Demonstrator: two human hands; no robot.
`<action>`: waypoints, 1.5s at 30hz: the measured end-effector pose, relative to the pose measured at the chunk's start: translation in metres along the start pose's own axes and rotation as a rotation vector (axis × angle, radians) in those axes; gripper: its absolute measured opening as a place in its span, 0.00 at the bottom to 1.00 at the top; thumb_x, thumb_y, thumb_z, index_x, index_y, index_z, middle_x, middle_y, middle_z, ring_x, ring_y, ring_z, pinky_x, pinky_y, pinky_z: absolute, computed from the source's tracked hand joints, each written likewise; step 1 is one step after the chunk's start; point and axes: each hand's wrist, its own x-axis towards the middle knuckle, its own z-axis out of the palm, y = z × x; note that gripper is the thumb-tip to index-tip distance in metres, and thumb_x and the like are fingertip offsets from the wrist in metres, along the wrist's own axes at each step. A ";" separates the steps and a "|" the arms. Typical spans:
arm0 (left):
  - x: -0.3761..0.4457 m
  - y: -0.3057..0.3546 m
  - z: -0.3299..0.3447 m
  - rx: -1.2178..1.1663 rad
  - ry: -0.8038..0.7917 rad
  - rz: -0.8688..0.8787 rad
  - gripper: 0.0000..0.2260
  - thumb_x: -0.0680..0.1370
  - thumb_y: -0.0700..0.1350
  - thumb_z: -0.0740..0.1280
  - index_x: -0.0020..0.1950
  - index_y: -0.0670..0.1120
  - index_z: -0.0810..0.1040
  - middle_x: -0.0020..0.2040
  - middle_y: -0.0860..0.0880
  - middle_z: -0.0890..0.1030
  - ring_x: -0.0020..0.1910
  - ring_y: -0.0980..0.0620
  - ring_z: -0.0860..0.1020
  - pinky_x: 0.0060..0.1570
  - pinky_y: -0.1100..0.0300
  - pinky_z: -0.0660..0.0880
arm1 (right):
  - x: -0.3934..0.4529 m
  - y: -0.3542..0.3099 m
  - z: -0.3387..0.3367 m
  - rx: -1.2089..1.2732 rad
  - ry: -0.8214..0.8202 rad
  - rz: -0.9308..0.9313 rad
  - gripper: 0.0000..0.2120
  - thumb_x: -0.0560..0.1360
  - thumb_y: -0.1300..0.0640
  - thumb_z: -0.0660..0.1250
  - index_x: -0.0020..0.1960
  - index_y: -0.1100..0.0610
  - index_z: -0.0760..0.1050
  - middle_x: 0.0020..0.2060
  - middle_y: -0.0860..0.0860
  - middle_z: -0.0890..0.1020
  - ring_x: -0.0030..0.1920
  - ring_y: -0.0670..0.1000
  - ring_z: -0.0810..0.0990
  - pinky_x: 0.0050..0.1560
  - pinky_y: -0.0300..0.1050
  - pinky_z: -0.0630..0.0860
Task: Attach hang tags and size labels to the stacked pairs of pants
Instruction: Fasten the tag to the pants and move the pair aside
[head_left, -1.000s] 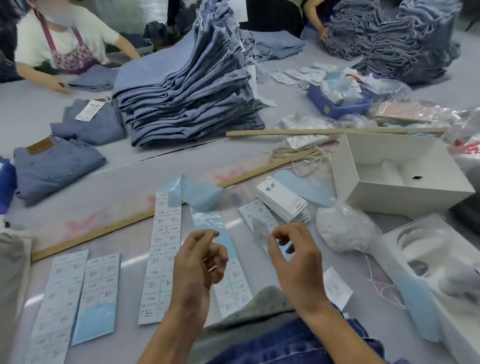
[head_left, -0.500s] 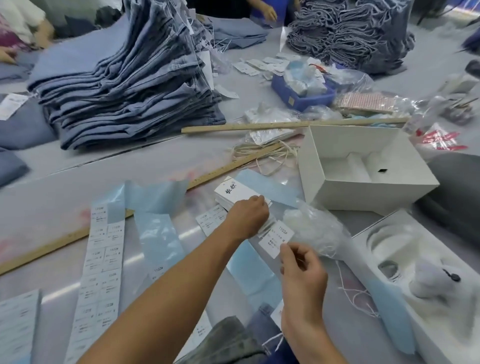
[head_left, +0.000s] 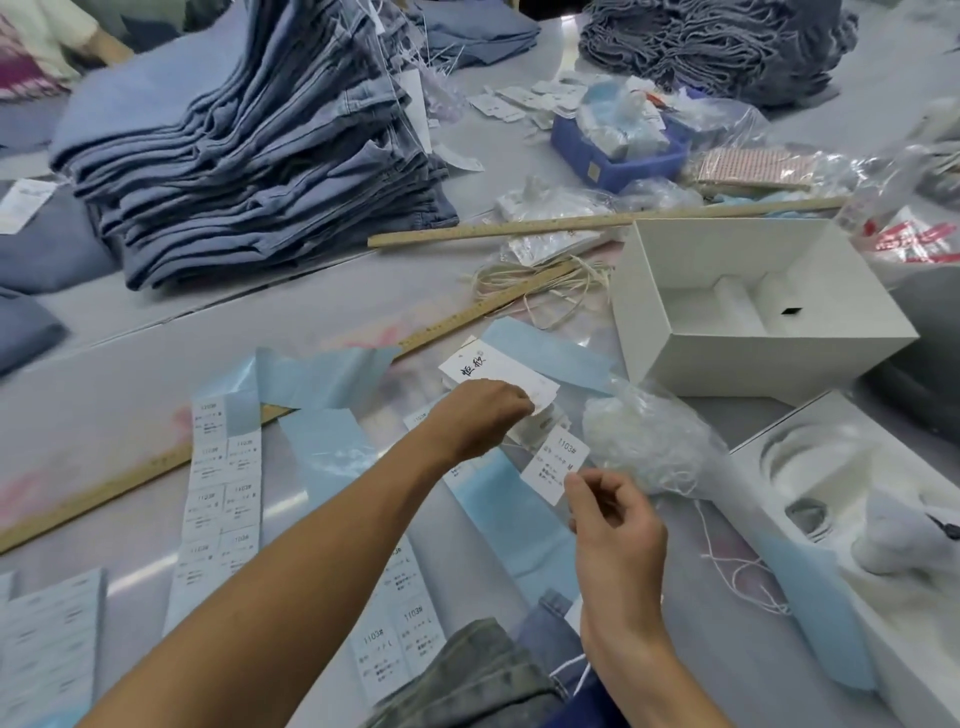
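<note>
Right hand (head_left: 615, 525) grip: thumb and forefinger pinching lower corner of a size label (head_left: 555, 470), printed 1103# and M, held just above tabletop (head_left: 156, 358). Left hand (head_left: 480, 418) grip: fingers curled down onto the stack of hang tags (head_left: 496, 371), fingertips at the near edge of the top tag; whether one is actually pinched, cannot tell. Left forearm stretched forward across label sheets (head_left: 221, 499); right wrist bent, palm turned left.

White open box (head_left: 748, 306) right of tags: moulded insert only, compartments bare. Second white tray (head_left: 857, 499) at near right, moulded hollows, contents blurred. Blue bin (head_left: 618, 148) beyond the wooden ruler (head_left: 597, 221), stuffed with plastic packets. Clear bag of string (head_left: 649, 441) just beside the label.

Stacked pants (head_left: 249, 150) far left, well apart from both hands.
</note>
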 end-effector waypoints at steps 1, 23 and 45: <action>-0.001 -0.002 0.002 -0.068 0.041 -0.042 0.06 0.80 0.36 0.65 0.49 0.43 0.81 0.49 0.44 0.82 0.47 0.42 0.79 0.45 0.49 0.79 | 0.000 0.000 0.000 0.001 0.001 -0.001 0.05 0.77 0.60 0.72 0.42 0.54 0.80 0.36 0.47 0.83 0.36 0.42 0.78 0.41 0.37 0.74; -0.053 0.014 0.006 -1.508 0.434 -0.641 0.07 0.80 0.42 0.71 0.53 0.39 0.86 0.42 0.43 0.87 0.36 0.51 0.83 0.37 0.63 0.77 | -0.001 -0.003 -0.002 -0.021 0.040 0.028 0.07 0.77 0.60 0.72 0.41 0.53 0.80 0.37 0.46 0.85 0.37 0.41 0.80 0.43 0.43 0.76; -0.334 0.186 -0.107 -1.634 0.931 -1.065 0.21 0.69 0.26 0.75 0.49 0.52 0.89 0.46 0.46 0.87 0.37 0.40 0.86 0.34 0.51 0.83 | -0.166 -0.104 -0.013 0.124 -0.720 0.406 0.14 0.59 0.62 0.72 0.42 0.66 0.77 0.41 0.65 0.85 0.36 0.56 0.83 0.42 0.52 0.73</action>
